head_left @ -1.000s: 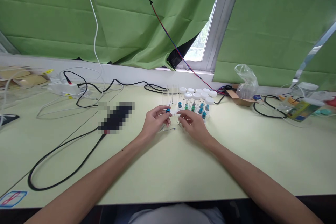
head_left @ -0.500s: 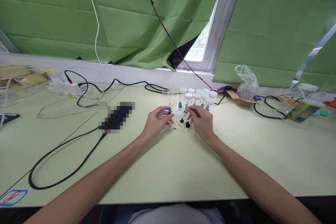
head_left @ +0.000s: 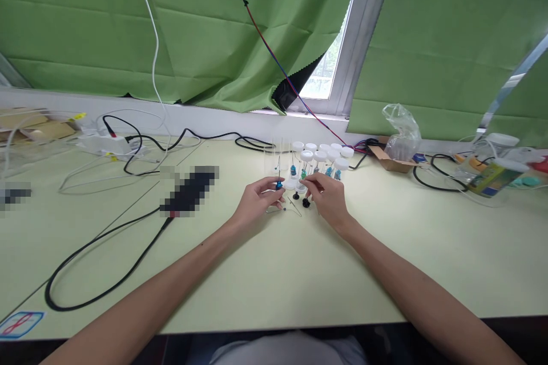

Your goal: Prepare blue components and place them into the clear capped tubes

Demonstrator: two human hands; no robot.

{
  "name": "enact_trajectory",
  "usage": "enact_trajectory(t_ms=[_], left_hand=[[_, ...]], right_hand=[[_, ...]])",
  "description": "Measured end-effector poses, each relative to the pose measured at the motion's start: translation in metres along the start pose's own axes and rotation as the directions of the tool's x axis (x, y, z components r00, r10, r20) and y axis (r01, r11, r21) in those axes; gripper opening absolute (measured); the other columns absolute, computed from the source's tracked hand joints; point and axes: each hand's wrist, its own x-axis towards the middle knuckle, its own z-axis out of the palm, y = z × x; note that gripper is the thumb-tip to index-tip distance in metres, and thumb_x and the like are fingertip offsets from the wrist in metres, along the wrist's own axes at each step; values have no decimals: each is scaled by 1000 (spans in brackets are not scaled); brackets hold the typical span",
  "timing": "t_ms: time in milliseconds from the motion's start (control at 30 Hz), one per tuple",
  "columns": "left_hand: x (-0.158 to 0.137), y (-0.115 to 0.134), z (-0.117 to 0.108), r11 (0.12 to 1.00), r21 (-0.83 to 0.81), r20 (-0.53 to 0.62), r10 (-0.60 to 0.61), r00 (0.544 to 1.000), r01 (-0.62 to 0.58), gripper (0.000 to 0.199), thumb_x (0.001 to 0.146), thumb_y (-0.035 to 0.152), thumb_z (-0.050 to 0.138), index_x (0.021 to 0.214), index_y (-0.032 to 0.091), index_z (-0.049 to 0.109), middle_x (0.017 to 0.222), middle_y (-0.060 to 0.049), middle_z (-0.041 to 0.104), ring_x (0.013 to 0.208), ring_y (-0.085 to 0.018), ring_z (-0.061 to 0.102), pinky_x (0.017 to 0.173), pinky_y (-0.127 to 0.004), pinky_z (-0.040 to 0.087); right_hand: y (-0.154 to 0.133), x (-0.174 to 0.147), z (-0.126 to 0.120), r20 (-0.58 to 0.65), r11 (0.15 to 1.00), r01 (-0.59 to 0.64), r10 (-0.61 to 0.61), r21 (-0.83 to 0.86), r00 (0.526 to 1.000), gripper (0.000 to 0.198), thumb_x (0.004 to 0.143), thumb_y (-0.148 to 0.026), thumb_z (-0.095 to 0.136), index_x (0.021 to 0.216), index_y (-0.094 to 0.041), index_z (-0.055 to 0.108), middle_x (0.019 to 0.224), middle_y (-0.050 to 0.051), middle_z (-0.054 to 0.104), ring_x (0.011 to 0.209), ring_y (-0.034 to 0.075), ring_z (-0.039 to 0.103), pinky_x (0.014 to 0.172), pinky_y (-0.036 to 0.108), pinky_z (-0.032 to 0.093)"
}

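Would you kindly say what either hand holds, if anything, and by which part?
The left hand pinches a blue piece by its body; right hand: cannot tell.

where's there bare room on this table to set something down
Widest: the table between the left forearm and right forearm, down to its near edge. Another: right of the right forearm, nearer than the cardboard box and labelled jar. Crowded: between the left hand and right hand, where small black parts lie, and just beyond, where white-capped tubes stand.
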Motion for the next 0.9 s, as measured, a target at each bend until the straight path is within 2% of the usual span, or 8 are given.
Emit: enact_trajectory(t_ms=[333,733,900], left_hand=[[1,-3,0,1000,-11,-18,8,1000,-8,38,72,36,77,103,16,68,84,-1,54,67,-14,61,64,-32,54],[1,-3,0,1000,-15,-1,16,1000,-16,36,72,35,77,102,17,69,80,-1,55,66,-14,60,62,-30,53],[0,-3,0,1000,-13,-7,13,1000,-13,36,72,35,77,101,17,69,83,-1,55,65,-13,60,61,-30,53]], right_hand=[[0,3,-5,21,976,103,-101,-190,995,22,90,-29,61,71,-19,60,61,0,62,54,12,54,56,24,41],[-2,6,-10,82,957,53,-30,-287,996,36,91,-36,57,60,-19,53,49,-2,54,46,11,46,52,24,34],[-4,8,-14,105,953,69,-39,-297,994,37,90,-36,56,58,-19,52,50,-2,55,46,11,47,52,24,33]])
